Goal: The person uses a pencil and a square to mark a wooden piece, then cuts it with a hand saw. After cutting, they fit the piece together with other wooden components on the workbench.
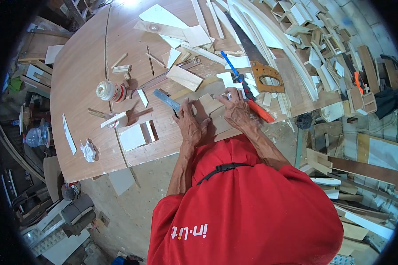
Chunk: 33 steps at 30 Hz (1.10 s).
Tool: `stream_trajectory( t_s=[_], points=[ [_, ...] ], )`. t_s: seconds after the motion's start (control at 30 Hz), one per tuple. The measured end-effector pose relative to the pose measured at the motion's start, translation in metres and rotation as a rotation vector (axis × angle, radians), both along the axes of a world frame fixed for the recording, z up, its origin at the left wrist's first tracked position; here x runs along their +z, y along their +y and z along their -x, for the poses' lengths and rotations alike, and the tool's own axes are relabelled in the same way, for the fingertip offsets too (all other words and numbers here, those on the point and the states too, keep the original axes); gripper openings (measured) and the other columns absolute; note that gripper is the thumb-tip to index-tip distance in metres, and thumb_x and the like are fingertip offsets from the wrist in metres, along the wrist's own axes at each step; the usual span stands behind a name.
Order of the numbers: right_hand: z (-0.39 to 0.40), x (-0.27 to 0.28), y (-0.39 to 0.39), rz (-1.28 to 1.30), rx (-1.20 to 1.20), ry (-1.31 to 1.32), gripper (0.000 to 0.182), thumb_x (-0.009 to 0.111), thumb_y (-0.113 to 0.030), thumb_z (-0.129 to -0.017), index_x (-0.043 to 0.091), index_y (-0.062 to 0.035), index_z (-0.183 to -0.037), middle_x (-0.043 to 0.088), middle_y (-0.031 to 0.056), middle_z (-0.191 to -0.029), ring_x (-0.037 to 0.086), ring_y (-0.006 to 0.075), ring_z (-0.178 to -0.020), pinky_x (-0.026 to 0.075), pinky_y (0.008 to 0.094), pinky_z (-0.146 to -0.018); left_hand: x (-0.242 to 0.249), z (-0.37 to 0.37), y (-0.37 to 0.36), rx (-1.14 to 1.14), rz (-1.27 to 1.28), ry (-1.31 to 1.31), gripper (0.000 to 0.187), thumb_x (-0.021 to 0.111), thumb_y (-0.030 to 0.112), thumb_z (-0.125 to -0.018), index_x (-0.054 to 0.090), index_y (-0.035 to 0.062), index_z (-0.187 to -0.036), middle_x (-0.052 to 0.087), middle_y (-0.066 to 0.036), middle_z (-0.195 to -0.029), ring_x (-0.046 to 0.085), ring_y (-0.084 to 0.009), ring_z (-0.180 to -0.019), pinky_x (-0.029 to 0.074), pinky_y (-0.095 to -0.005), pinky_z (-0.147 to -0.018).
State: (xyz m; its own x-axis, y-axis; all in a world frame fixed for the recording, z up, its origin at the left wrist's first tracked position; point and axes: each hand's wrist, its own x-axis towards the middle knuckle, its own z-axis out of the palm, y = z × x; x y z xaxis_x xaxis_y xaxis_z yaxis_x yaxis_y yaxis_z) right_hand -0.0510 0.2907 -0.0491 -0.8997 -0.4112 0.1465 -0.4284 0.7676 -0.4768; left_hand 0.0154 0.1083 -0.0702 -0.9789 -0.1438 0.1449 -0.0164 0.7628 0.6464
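Note:
My left hand is at the table's near edge, fingers curled over the lower end of a metal try square and its thumb out to the side. The square's blade points away to the upper left. Under and between my hands lies a flat wooden board. My right hand bends over the board's right part, its fingers pinched together around something small that I cannot make out. Just right of it are a blue-and-black bar clamp with a red handle and a handsaw with a wooden grip.
A glue jar, a white bottle, a crumpled white rag and white panels sit on the left of the wooden table. Long strips lie at the right. Stacked wooden frames stand beyond.

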Motion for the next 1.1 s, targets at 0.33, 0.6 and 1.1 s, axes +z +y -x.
stream_trajectory(
  t_s=[0.33, 0.6, 1.1],
  points=[
    [0.011, -0.005, 0.039, -0.090, -0.240, 0.038, 0.031, 0.058, -0.010, -0.077, 0.058, -0.0023, -0.107, 0.049, 0.0170, -0.112, 0.051, 0.0350, -0.106, 0.047, 0.0440, -0.088, -0.002, -0.001, -0.001, 0.058, 0.075, -0.060, 0.106, 0.082, 0.031, -0.065, 0.020, 0.0019, -0.145, 0.048, -0.018, -0.132, 0.039, -0.0378, -0.126, 0.019, -0.0633, -0.105],
    [-0.014, -0.011, 0.070, -0.272, -0.291, -0.036, 0.030, 0.062, -0.016, -0.078, 0.053, -0.0055, -0.104, 0.049, 0.0147, -0.105, 0.051, 0.0325, -0.102, 0.046, 0.0519, -0.079, -0.008, -0.003, -0.002, 0.085, 0.078, -0.138, 0.104, 0.079, 0.036, -0.068, 0.019, 0.0014, -0.146, 0.044, -0.019, -0.136, 0.035, -0.0383, -0.131, 0.015, -0.0668, -0.108],
    [-0.013, 0.005, 0.090, 0.034, -0.382, -0.051, 0.037, 0.056, -0.014, -0.086, 0.055, -0.0015, -0.121, 0.054, 0.0178, -0.105, 0.058, 0.0374, -0.094, 0.047, 0.0459, -0.081, -0.011, -0.001, 0.000, 0.104, 0.091, -0.148, 0.104, 0.077, 0.038, -0.072, 0.014, 0.0025, -0.147, 0.042, -0.016, -0.140, 0.033, -0.0371, -0.133, 0.011, -0.0682, -0.108]
  ],
)
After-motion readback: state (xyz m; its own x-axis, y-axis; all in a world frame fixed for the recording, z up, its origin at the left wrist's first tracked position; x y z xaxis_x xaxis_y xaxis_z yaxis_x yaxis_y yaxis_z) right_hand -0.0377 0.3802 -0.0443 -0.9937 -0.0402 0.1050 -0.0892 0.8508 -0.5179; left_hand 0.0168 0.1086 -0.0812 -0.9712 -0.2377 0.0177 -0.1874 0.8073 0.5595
